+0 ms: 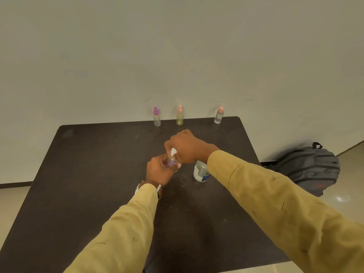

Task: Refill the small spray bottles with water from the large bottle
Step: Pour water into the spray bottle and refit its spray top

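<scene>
Two grips, left fingers [157, 163] round the spray bottle [171, 160], right fingers [167, 144] pinching its cap [173, 151], and I feared my right sleeve [256, 184] toppling the large bottle [201, 174].

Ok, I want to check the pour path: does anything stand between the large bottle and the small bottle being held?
Only the person's own right hand, whose wrist crosses between the large bottle and the small bottle that the left hand holds. The right hand grips its white top. No other object lies between them.
</scene>
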